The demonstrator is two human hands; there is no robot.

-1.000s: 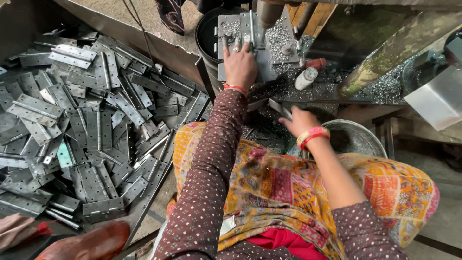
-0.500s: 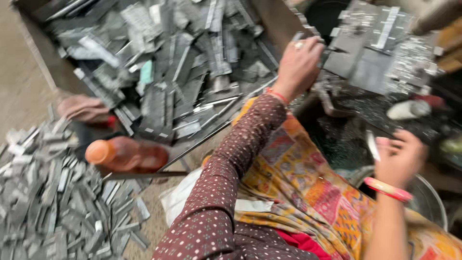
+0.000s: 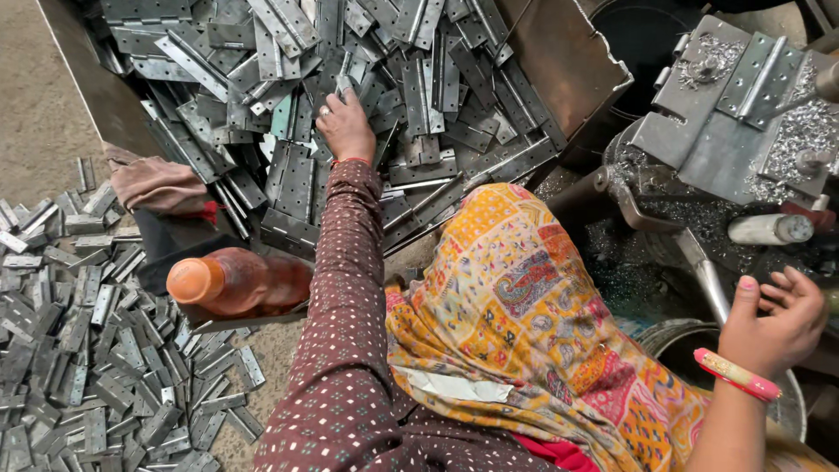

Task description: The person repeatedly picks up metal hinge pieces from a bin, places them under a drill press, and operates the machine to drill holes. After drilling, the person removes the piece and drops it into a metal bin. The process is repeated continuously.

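My left hand (image 3: pixel 345 127) reaches out over a metal tray (image 3: pixel 568 61) heaped with grey steel hinges (image 3: pixel 419 96). Its fingers rest on a hinge near the middle of the heap; a firm grip does not show. My right hand (image 3: pixel 778 319) hovers at the right with fingers spread and nothing in it, a pink bangle on the wrist. It hangs just below a metal machine fixture (image 3: pixel 734 114) covered in shiny shavings, with a hinge lying on its plate.
A patterned yellow cloth (image 3: pixel 524 306) covers my lap. An orange plastic bottle (image 3: pixel 232 280) lies left of my arm, beside a folded brown cloth (image 3: pixel 157 183). Several small hinges (image 3: pixel 87 350) lie scattered on the floor at lower left. A metal bowl (image 3: pixel 699 350) sits under my right hand.
My left hand left the machine fixture and swung left onto the hinge heap. My right hand let go of the small metal piece it held and now hangs open. The view turned left.
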